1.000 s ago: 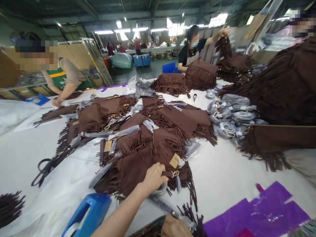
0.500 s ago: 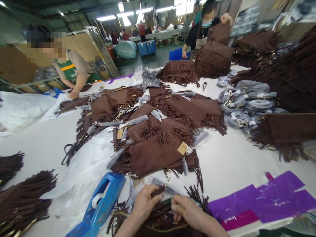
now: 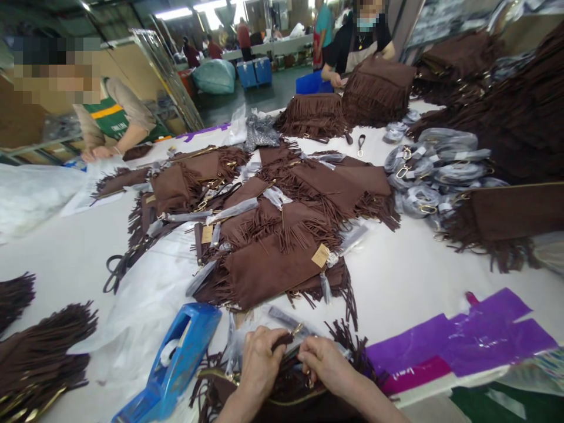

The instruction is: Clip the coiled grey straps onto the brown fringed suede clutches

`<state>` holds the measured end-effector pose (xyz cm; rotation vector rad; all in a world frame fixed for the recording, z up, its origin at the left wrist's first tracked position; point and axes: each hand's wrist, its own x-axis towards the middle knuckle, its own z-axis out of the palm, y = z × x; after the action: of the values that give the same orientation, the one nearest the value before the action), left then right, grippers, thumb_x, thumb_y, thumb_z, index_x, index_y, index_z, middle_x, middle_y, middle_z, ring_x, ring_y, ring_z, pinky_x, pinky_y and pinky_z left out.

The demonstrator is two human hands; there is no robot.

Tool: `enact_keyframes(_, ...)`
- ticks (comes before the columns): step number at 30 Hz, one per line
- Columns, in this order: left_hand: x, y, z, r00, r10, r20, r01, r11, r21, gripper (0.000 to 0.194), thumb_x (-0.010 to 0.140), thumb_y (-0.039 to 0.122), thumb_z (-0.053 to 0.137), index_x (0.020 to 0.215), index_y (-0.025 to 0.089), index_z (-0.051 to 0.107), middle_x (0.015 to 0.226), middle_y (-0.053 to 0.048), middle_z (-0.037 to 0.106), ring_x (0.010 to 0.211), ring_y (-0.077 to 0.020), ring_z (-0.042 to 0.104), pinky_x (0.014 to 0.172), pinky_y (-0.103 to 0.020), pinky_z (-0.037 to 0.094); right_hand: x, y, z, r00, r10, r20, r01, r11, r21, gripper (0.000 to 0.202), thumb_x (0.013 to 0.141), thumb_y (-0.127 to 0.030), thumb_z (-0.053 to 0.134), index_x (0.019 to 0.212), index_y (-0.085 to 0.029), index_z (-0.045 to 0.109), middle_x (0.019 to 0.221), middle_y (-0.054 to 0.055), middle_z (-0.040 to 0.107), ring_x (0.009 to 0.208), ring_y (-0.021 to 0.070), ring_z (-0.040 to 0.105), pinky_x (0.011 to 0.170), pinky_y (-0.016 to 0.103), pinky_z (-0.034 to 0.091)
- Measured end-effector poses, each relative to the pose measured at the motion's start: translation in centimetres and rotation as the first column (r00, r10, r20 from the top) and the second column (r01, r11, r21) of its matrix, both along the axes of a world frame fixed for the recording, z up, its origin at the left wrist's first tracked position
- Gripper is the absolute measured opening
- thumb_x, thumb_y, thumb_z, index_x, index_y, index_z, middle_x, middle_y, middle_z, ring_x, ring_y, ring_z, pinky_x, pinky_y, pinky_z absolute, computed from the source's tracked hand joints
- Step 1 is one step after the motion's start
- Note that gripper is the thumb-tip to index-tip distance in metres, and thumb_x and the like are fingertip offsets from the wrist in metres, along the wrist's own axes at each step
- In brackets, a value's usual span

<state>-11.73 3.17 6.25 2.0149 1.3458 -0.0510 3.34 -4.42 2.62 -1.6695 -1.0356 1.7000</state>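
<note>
A brown fringed bag with a gold zipper lies below my hands at the near table edge, its mouth parted. My left hand is closed around a short brown strap; a gold clasp shows at the strap's end. My right hand is beside it over the bag opening. Its fingers are pinched together, and what they grip is too small to make out. Just beyond the hands rests another brown fringed bag with a tan tag.
A blue tape dispenser stands left of my hands. Purple plastic sheets lie to the right. Plastic-wrapped straps and piled bags fill the far right. Two people work across the table, one person's hands at the far left.
My right hand has shifted slightly left, closer to my left hand and the strap. The view has tilted down a little. Across the table, the far person's raised hand has come down.
</note>
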Motion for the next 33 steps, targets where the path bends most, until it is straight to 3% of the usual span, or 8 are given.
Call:
enact_keyframes(8,-0.3,-0.8,-1.0,0.994,-0.032,0.107,0.020,0.993,0.112,0.025,0.073,0.011,0.053,0.089,0.025,0.066,0.082,-0.002,0.062,0.084,-0.0202,0.055,0.078,-0.038,0.042,0.0,0.0,0.6,0.989,0.026,0.147,-0.038,0.996,0.082,0.018,0.079,-0.017,0.048,0.062,-0.018,0.053,0.052,-0.003,0.055,0.047,0.0104,0.050,0.047,0.019,0.033)
enact_keyframes(19,-0.8,-1.6,-1.1,0.991,-0.051,0.122,0.033,0.989,0.141,0.024,0.075,0.008,0.049,0.087,0.023,0.064,0.080,-0.002,0.063,0.082,-0.0196,0.055,0.075,-0.038,0.040,-0.3,-0.5,0.5,0.987,-0.008,0.159,-0.013,0.992,0.129,0.019,0.081,-0.019,0.045,0.063,-0.019,0.049,0.055,-0.004,0.056,0.050,0.0108,0.051,0.050,0.019,0.034)
enact_keyframes(27,-1.1,-2.7,-1.4,0.968,-0.192,0.158,0.147,0.954,0.261,0.027,0.084,0.009,0.037,0.090,0.020,0.060,0.075,-0.003,0.060,0.078,-0.0194,0.052,0.070,-0.036,0.036,-0.6,-0.7,0.4,0.979,-0.008,0.202,-0.018,0.992,0.127,0.018,0.082,-0.020,0.045,0.064,-0.019,0.050,0.056,-0.003,0.058,0.051,0.0113,0.052,0.053,0.020,0.035)
enact_keyframes(30,-0.5,-3.1,-0.6,0.973,-0.194,0.123,0.173,0.971,0.163,0.022,0.083,0.012,0.039,0.087,0.020,0.060,0.079,-0.004,0.060,0.082,-0.0210,0.052,0.072,-0.035,0.036,-0.8,-1.1,0.4,0.971,-0.004,0.239,-0.028,0.991,0.130,0.018,0.083,-0.020,0.045,0.067,-0.019,0.052,0.057,-0.003,0.058,0.054,0.0119,0.053,0.055,0.021,0.035)
enact_keyframes(33,0.5,-2.6,0.1,0.997,-0.080,-0.011,0.078,0.993,-0.092,0.022,0.084,0.021,0.040,0.077,0.018,0.060,0.078,-0.006,0.061,0.081,-0.0215,0.054,0.073,-0.034,0.036,-1.0,-1.5,0.3,0.959,0.015,0.284,-0.056,0.989,0.137,0.018,0.084,-0.021,0.045,0.069,-0.019,0.053,0.062,-0.001,0.061,0.061,0.0130,0.056,0.059,0.021,0.036)
